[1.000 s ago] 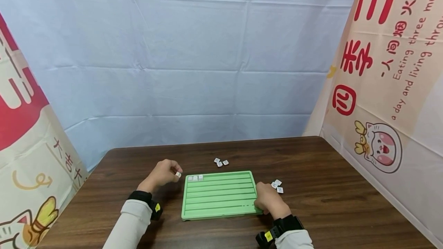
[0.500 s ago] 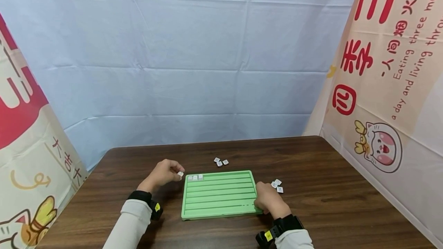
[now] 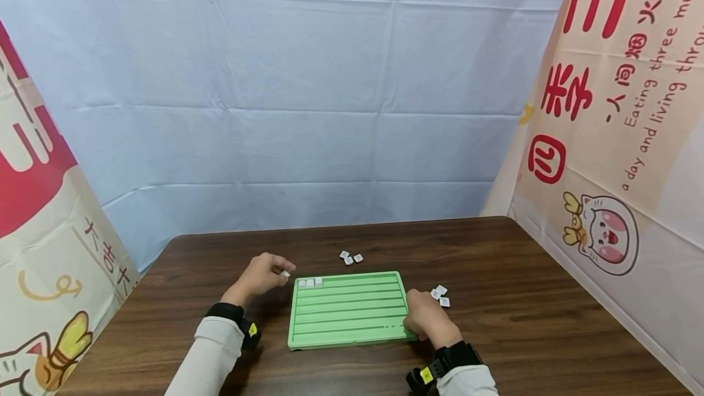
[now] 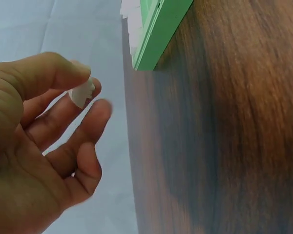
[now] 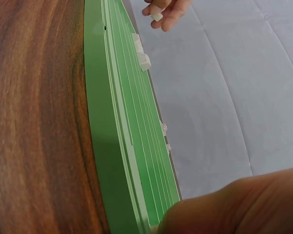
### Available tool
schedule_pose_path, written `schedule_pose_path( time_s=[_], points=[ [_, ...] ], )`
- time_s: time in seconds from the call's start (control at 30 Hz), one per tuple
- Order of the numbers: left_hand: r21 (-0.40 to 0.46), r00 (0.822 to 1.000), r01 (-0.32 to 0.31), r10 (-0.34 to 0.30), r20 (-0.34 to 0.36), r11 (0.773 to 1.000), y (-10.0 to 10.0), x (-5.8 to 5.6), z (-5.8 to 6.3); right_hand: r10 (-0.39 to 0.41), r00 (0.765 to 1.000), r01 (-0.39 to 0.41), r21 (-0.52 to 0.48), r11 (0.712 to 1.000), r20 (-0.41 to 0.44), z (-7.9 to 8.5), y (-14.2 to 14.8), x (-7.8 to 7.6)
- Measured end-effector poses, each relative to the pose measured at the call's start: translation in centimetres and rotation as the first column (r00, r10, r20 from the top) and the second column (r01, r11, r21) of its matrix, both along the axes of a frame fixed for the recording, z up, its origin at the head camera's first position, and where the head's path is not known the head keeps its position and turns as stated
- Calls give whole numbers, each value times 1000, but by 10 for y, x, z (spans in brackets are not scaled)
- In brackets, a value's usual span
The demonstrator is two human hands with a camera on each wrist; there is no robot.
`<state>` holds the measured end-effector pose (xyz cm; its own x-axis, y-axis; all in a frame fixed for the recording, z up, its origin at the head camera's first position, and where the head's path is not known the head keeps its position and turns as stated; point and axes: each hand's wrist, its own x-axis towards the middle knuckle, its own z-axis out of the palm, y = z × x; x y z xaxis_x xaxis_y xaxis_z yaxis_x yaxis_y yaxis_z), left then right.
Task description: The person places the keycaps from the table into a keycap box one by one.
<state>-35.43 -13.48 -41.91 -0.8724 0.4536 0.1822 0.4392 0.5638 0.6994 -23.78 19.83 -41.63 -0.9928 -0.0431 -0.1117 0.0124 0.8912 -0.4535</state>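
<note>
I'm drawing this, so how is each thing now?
White tile: pinched, off the board
Left hand: pinching that tile
Green board: flat, mostly bare
Right hand: holding the board's right edge
Board tiles: three, side by side
Far tiles: three, lying loose
Right tiles: three, lying loose
Blue cloth: hanging, creased

Is reading on the right cloth (image 3: pixel 605 157) as “Eating three meals a day and living”, also as red “人间烟火”.

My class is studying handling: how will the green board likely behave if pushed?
The green board is probably stiff, since its edges look straight and unbent. Lying broad and flat on the table, it would likely slide rather than tip. The right hand at its edge might steady it.
</note>
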Motion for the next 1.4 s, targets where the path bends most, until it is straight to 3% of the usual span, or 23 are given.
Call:
schedule_pose_path(
  time_s=[0.53,0.73,1.3,1.4],
  points=[
    [-14,999,-38,37,-24,999,8,-2,0,6,1000,-6,-2,1000,-13,1,1,2],
    [3,998,-60,60,1,998,10,-1,0,10,1000,-10,-14,1000,-17,1,1,2],
    [-41,998,-9,7,-69,999,21,-3,-4,-2,1000,2,-13,1000,-4,0,1,1],
    [-35,999,-1,-1,-53,999,25,-3,-3,-1,1000,1,-19,1000,4,0,0,1]
  ],
)
